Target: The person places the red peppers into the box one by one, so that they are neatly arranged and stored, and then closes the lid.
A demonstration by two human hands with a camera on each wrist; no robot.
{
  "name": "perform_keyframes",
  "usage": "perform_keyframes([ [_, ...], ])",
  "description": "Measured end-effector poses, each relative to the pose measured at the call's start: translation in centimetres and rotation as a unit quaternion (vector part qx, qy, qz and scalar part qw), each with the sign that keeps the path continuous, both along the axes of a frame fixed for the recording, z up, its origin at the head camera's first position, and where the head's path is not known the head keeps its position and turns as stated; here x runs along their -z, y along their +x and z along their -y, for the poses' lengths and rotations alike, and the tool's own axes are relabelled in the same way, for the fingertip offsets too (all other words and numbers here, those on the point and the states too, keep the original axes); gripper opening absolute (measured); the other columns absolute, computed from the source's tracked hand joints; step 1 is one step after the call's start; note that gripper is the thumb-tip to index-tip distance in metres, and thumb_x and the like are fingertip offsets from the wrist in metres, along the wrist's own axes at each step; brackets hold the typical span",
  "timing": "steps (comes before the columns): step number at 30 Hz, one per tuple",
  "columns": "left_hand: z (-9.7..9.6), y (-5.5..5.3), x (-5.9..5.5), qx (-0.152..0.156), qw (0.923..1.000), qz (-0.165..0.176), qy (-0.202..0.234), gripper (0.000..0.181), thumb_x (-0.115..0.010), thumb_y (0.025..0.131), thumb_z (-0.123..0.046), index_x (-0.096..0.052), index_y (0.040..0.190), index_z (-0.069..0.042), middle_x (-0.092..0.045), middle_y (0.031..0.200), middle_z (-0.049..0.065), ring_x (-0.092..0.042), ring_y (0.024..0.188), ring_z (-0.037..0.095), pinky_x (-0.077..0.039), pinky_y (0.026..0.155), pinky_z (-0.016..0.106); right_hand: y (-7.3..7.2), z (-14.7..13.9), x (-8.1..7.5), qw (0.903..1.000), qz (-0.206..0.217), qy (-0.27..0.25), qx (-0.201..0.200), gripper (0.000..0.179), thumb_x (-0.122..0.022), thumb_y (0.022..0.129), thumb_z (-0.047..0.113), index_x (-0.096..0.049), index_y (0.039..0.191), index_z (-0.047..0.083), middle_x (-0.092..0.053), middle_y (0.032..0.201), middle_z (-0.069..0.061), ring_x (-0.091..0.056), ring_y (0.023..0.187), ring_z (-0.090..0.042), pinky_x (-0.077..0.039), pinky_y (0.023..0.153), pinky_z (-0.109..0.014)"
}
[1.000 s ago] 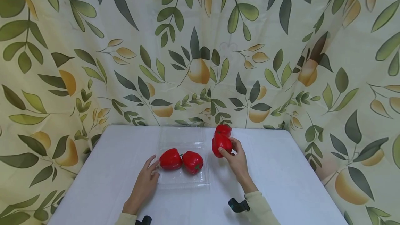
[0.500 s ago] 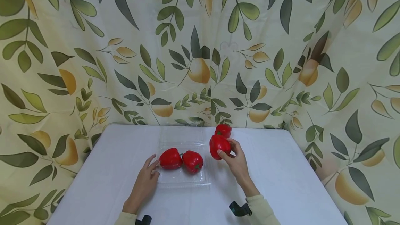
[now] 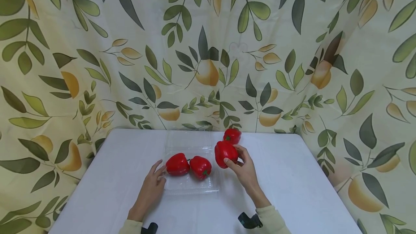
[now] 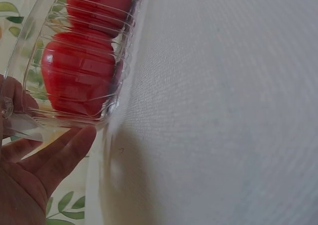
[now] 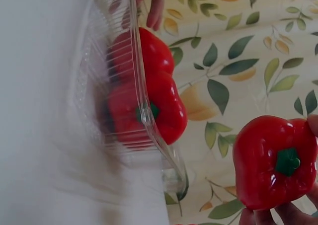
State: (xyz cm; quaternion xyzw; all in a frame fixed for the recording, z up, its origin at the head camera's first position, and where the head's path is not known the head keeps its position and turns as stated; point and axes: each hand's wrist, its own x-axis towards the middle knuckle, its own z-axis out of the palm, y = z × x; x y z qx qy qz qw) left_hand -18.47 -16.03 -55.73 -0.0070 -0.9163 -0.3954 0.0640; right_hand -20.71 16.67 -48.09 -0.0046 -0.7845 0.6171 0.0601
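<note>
On the table, a clear box is set open. Its left side is touched by the left hand, fingers loosely extended. By the right hand, fingers curled, one pepper is gripped, raised beside the box. Two boxed peppers are seen; a far pepper is left outside.

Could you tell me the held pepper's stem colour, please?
Green; the stem shows best in the right wrist view.

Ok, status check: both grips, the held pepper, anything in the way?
Right grip: holding red pepper, off the table. Left grip: against left side of clear container. Two peppers already inside; nothing else seen in the way.
</note>
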Motion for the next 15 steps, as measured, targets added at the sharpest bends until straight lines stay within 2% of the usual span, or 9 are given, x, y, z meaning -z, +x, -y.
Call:
perform_keyframes([
  [15, 0.0, -0.1, -0.2, 0.004, 1.0000, -0.007, 0.003, 0.047, -0.058, 0.093, -0.010, -0.054, 0.140, -0.007, -0.039, 0.155, 0.005, -0.061, 0.123, 0.026, -0.052, 0.101, 0.043, 0.7, 1.1, -0.6, 0.9991, -0.027, -0.002, -0.031, 0.074, -0.085, 0.073, 0.026, -0.046, 0.136, 0.023, -0.053, 0.138, -0.002, -0.052, 0.122, -0.024, -0.055, 0.089, -0.025],
])
